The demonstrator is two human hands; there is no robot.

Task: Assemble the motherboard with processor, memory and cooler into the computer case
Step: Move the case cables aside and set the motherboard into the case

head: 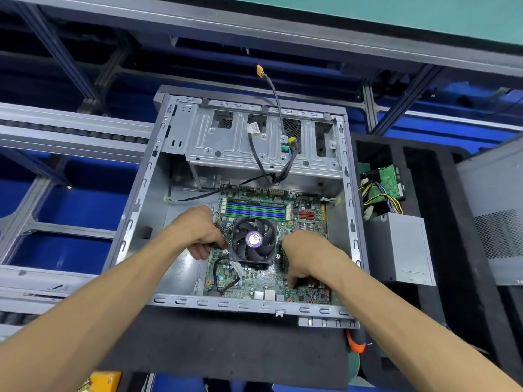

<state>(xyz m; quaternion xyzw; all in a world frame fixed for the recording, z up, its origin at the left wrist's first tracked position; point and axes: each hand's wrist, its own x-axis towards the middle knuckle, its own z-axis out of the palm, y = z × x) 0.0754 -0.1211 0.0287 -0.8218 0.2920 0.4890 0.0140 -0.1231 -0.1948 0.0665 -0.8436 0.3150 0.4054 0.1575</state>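
Inside the open case (147, 176), the motherboard (305, 230) lies flat, long axis running away from the person, memory end farthest. Left hand (198, 230) and right hand (305, 256) curl onto its edges beside the cooler (253, 240). Uneven pushing could scrape it against the standoffs or snag the loose cables (264, 165).

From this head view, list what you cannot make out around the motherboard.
- Processor: hidden under the cooler.
- Left hand fingers: curled at the cooler's left side; what they hold is unclear.
- Right hand fingers: tips pressed down onto the motherboard; anything under them is hidden.
- Mounting screws: too small to tell.
- Orange-handled tool: mostly hidden behind the right forearm.
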